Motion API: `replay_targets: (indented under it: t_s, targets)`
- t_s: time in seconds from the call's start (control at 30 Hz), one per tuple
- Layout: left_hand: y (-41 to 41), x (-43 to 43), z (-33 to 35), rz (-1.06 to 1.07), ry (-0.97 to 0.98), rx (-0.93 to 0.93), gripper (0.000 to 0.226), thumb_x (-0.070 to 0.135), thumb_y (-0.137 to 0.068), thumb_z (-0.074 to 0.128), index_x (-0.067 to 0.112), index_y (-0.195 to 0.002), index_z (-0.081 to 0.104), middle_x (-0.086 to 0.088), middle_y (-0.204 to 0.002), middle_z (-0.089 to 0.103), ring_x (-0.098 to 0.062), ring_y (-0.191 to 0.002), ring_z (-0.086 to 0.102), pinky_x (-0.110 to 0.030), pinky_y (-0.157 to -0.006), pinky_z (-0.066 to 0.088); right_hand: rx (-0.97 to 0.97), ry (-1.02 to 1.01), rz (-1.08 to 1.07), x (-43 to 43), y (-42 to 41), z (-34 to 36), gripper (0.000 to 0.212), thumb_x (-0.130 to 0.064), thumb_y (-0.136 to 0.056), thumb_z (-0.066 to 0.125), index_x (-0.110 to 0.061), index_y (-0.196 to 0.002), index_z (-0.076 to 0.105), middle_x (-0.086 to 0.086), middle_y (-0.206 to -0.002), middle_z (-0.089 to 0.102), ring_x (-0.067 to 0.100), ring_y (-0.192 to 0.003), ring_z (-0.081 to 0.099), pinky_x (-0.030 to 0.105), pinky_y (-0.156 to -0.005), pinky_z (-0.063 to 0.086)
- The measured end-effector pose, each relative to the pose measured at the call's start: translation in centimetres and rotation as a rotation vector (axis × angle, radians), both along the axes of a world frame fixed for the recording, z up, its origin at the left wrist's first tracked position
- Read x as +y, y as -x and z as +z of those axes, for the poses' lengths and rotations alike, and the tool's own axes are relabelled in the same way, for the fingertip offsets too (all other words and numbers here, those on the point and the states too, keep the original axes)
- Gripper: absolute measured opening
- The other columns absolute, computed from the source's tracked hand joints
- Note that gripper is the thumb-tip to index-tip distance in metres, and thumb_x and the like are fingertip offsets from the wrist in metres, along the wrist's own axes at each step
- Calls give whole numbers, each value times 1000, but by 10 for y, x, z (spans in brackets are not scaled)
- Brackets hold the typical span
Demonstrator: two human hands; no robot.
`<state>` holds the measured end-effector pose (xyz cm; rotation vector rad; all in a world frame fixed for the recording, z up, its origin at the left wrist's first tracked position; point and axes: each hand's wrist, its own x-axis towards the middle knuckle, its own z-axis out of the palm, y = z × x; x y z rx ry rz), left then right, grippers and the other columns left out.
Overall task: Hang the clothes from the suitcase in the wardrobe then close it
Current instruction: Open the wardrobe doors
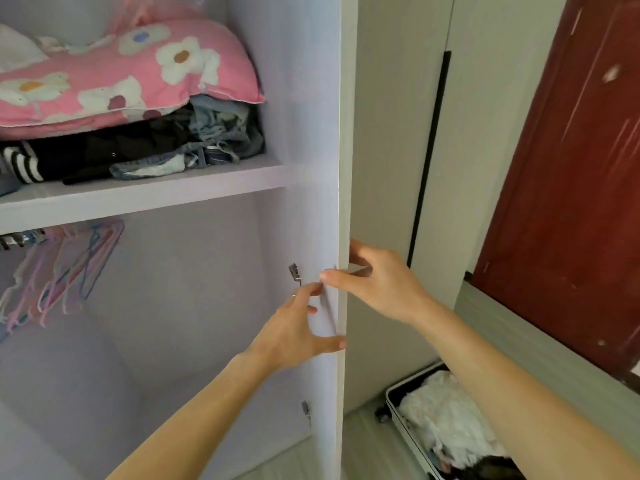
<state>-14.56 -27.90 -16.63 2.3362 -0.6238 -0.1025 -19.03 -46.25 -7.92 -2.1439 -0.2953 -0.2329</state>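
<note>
An open wardrobe [190, 271] fills the view, its hanging space bare apart from empty pastel hangers [69, 268] at far left. Both hands meet at the front edge of its upright white panel [344, 168], probably to steady or swing it. The left hand [298, 327] is spread wide, fingers [311, 289] and thumb resting on the inner face. The right hand [384, 285] pinches the edge loosely, thumb inside, fingers outside. The suitcase [398, 419] lies open on the floor, near right, with white clothes [446, 424] inside, not yet hung.
</note>
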Motion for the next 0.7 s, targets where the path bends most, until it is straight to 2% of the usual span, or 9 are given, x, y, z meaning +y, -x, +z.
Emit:
replay_targets:
  t_s: [0.07,0.13,0.2,0.23,0.3,0.4,0.5,0.53,0.7]
  targets:
    - [-6,-14,2,-35,32,-10,115,71,-62,79,42,-152,12,25,-151,28,2,-129,43,-33,-104,45,-16,-8,-79,-15,6,-2,19,-45,-88,71,-39,-106,69,-25,-101,73,-3,-98,68,27,-91,52]
    - [-14,-26,3,-64,37,-49,121,73,-64,76,43,-154,1,22,-157,21,-1,-138,36,-37,-109,43,-29,-39,-159,-26,10,-7,18,-46,-90,68,-32,-101,72,-20,-95,74,1,-90,70,25,-83,53]
    - [-21,-38,2,-90,22,-108,120,71,-71,73,42,-154,-8,20,-161,12,-3,-144,28,-38,-112,40,-64,-51,-231,-33,13,-12,23,-46,-93,65,-24,-94,70,-14,-80,73,6,-72,65,23,-70,51]
    - [-25,-45,2,-102,18,-149,118,69,-74,71,40,-155,-10,21,-162,7,-3,-147,24,-36,-113,39,-87,-47,-268,-36,14,-14,30,-46,-94,63,-17,-91,67,-11,-71,68,11,-63,59,25,-63,48]
    - [-32,-57,2,-109,14,-239,116,66,-78,69,36,-156,-12,20,-164,-1,-4,-149,19,-31,-113,38,-120,-35,-361,-40,14,-19,37,-45,-96,60,-9,-85,59,-9,-56,53,9,-51,42,19,-53,36]
    - [-40,-70,-2,-125,0,-284,118,60,-81,71,34,-156,-17,16,-164,-13,-9,-149,23,-22,-107,33,-162,-17,-505,-45,10,-25,37,-45,-97,58,-16,-76,49,-2,-54,51,13,-48,38,20,-50,33]
    - [-47,-77,-9,-135,-66,-311,123,53,-83,72,37,-151,-29,15,-161,-27,-20,-135,49,-31,-101,46,-231,-12,-596,-46,6,-29,44,-40,-98,59,-27,-66,32,-8,-47,42,14,-46,34,19,-46,29]
    - [-49,-78,-12,-132,-89,-334,124,51,-84,72,37,-149,-33,14,-160,-29,-22,-131,52,-34,-100,49,-248,-12,-611,-46,6,-30,45,-39,-98,59,-28,-66,30,-9,-47,41,14,-45,34,19,-46,29]
    - [-58,-79,-19,-156,-94,-399,122,42,-87,70,32,-149,-34,7,-160,-29,-25,-138,45,-37,-96,53,-252,-24,-659,-40,3,-35,42,-40,-99,57,-29,-67,32,-11,-47,42,13,-46,35,19,-47,29]
